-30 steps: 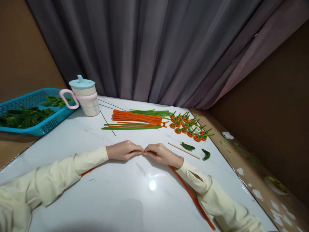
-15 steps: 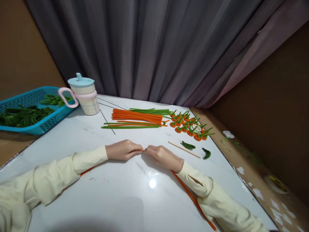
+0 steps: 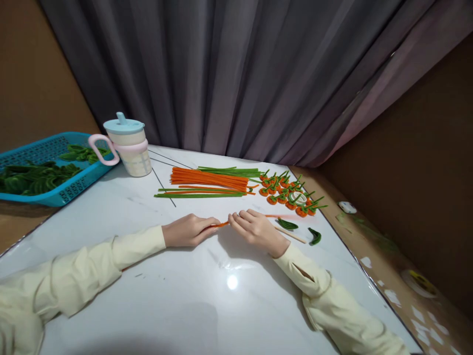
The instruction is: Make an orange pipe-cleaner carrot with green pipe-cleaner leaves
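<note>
- My L hand (image 3: 190, 230) is pinching an orange strand (image 3: 221, 225) btwn thumb & fingers, approx. over the middle of the table (image 3: 177, 301).
- My R hand (image 3: 258, 229) is curling round the same strand just beside; fingers look closed on it, thumb's hidden, so can't tell the exact grip.
- A short bit is showing btwn the hands, prob. so both are controlling the same spot; a blurry orange length is sticking out past R hand, prob. same strand.
- More orange is peeking from under my L forearm; can't tell if it's joined.
- Orange bundle (image 3: 209, 178) is lying beyond the hands, w/ green stems (image 3: 236, 172) behind & a mixed green/orange row (image 3: 201, 195) in front, prob. sorted by colour for quick reach.
- Small orange pieces w/ green tops (image 3: 302, 211) are clustering far right, a white ring (image 3: 297, 198) among them, prob. kept apart from loose stems.
- Wooden stick (image 3: 291, 235) & two dark green pieces (image 3: 287, 224) are lying near R hand.
- Lidded cup (image 3: 136, 162) is standing by the blue basket (image 3: 62, 198) of greenery, far L, prob. out of the way.
- Labels: cup's showing a pale check pattern, no brand; no writing's reading clearly anywhere.
</note>
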A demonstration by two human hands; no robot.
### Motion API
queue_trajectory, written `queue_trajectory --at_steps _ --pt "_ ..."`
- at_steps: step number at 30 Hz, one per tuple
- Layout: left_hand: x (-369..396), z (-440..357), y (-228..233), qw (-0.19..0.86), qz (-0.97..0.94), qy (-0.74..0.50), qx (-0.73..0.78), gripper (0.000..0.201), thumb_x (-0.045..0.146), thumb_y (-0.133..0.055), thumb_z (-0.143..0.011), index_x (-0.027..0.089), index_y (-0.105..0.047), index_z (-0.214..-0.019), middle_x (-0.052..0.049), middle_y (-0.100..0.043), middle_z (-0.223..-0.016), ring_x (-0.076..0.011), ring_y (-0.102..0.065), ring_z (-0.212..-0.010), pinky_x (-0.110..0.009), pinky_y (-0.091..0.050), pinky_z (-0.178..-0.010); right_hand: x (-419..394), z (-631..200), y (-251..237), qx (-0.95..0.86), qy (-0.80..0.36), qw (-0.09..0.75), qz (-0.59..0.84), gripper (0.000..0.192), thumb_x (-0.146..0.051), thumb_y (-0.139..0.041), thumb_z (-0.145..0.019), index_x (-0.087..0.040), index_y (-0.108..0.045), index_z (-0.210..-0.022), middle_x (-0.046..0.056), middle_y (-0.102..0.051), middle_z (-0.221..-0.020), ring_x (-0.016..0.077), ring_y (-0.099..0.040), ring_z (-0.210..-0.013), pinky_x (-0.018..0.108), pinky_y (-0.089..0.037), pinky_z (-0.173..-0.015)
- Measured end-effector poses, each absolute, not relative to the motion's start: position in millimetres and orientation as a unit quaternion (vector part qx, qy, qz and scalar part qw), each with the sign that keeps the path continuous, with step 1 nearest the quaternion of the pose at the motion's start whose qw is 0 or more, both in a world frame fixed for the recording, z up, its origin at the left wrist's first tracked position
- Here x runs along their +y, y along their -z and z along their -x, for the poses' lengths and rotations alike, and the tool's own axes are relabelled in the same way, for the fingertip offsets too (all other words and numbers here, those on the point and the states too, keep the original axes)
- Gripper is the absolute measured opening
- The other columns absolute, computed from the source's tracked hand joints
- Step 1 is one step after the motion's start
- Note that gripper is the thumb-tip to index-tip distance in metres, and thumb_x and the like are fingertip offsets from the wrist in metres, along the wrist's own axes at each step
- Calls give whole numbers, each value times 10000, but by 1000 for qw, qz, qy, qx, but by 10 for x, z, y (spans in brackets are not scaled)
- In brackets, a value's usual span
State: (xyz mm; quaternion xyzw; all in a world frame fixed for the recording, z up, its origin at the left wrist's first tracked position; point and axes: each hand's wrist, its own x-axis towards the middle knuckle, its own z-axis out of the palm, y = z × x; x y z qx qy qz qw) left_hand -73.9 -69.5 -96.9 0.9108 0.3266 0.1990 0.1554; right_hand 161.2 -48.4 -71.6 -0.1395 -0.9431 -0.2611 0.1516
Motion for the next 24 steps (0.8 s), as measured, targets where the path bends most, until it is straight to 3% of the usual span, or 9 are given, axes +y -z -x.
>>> queue_trajectory --at_steps 4,10,15,24 --pt "-706 714 928 178 -903 -218 325 283 318 -322 -968 169 -550 -1042 -9 -656 -713 -120 -575 -527 -212 -387 -531 -468 -1606 719 -928 284 213 116 192 -50 -390 -924 -34 -540 -1043 115 -651 -831 199 -553 -762 328 -405 -681" --pt "-722 686 907 178 -901 -210 334 311 297 -257 -982 171 -541 -966 -24 -645 -750 -138 -604 -611 -222 -410 -581 -587 -1480 713 -961 136 154 185 181 -179 -383 -966 -118 -550 -932 45 -616 -743 158 -537 -654 279 -372 -607" --pt "-734 688 900 145 -916 -191 321 329 311 -230 -983 173 -527 -951 -25 -626 -736 -147 -578 -596 -239 -397 -564 -638 -1465 709 -963 39 140 225 165 -93 -391 -923 -147 -539 -872 16 -587 -726 119 -500 -590 233 -321 -538" --pt "-780 623 662 215 -903 -169 330 292 296 -238 -974 189 -464 -823 -1 -541 -669 -140 -519 -571 -240 -375 -559 -644 -1529 629 -964 102 186 162 273 8 -300 -839 -156 -516 -807 40 -569 -767 138 -483 -664 256 -289 -536"
